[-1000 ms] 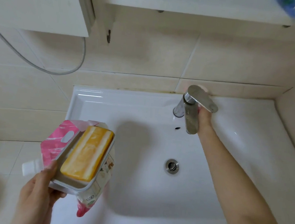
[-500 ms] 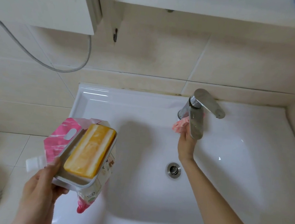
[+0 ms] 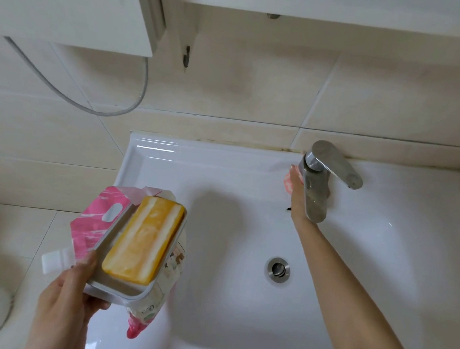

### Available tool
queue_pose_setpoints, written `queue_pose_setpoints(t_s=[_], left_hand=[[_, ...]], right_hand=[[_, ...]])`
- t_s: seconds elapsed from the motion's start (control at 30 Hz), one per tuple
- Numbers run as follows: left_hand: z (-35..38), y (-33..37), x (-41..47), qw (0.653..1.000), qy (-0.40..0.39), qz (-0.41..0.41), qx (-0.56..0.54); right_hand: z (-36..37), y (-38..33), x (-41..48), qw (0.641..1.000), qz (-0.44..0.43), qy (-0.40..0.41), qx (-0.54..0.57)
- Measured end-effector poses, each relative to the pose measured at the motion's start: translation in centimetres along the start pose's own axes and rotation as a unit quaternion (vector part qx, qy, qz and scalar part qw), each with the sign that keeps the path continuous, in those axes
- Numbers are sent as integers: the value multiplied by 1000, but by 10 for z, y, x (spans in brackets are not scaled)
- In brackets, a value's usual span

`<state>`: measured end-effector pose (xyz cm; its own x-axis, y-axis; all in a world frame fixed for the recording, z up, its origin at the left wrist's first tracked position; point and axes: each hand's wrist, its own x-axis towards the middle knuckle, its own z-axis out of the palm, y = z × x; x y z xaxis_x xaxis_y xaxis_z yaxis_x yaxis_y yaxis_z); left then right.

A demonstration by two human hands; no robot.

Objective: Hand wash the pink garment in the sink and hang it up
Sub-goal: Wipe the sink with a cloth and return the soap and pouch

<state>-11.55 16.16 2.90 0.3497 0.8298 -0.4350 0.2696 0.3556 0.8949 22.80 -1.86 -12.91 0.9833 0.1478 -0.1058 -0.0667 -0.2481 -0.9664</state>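
White sink [image 3: 210, 325], hands well apart

Nearest, left hand [image 3: 64, 307] grips soap dish [image 3: 118, 290] holding yellow soap [image 3: 142, 239], pouch [image 3: 94, 218] underneath, thumb on top. Farther, right hand [image 3: 298, 205] on outstretched arm reaches beside tap [image 3: 316, 193]; pink garment [image 3: 288, 183] at fingertips, grip hidden.

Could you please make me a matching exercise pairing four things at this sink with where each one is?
Things:
1. soap bar
2. drain
3. faucet
4. pink cloth

Places:
A. on the back rim of the sink
B. at the right hand
C. in the dish held by the left hand
D. in the bottom of the sink

Pairs: 1-C, 2-D, 3-A, 4-B
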Motion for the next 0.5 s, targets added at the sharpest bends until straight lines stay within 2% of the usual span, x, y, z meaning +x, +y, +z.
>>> queue_pose_setpoints(t_s=[0.07, 0.13, 0.2, 0.23, 0.27, 0.3, 0.33, 0.37, 0.4, 0.43, 0.47, 0.5], left_hand=[[0, -1, 3, 1000, 9, -5, 3], [1, -3, 6, 1000, 16, -9, 7], [1, -5, 7, 1000, 14, -8, 9], [2, -5, 7, 1000, 12, -6, 8], [1, -5, 6, 1000, 8, -7, 9], [2, -5, 5, 1000, 4, -8, 11], [2, -5, 5, 1000, 0, -10, 11], [3, -4, 5, 1000, -2, -10, 12], [4, -4, 4, 1000, -5, -9, 14], [4, -4, 3, 1000, -8, -7, 16], [5, -4, 2, 1000, -10, -6, 16], [6, -5, 1, 1000, -12, -6, 15]], right_hand=[[-10, -9, 2, 1000, -11, 20, 18], [-11, -31, 0, 999, 19, -29, 22], [-29, -21, 5, 998, 36, -7, 59], [-32, -20, 8, 1000, -16, 4, 25], [-41, -15, 12, 993, -5, -8, 121], [-45, -16, 11, 980, 19, -57, 190], [-51, -13, 10, 983, -8, -94, 158], [-54, -3, 8, 989, -88, -120, 26], [-54, -11, 4, 976, -66, -206, 29], [-55, -18, 0, 978, -27, -204, 16], [-50, -26, -8, 982, -82, -170, 22], [-55, -35, -9, 982, -48, -121, 135]])
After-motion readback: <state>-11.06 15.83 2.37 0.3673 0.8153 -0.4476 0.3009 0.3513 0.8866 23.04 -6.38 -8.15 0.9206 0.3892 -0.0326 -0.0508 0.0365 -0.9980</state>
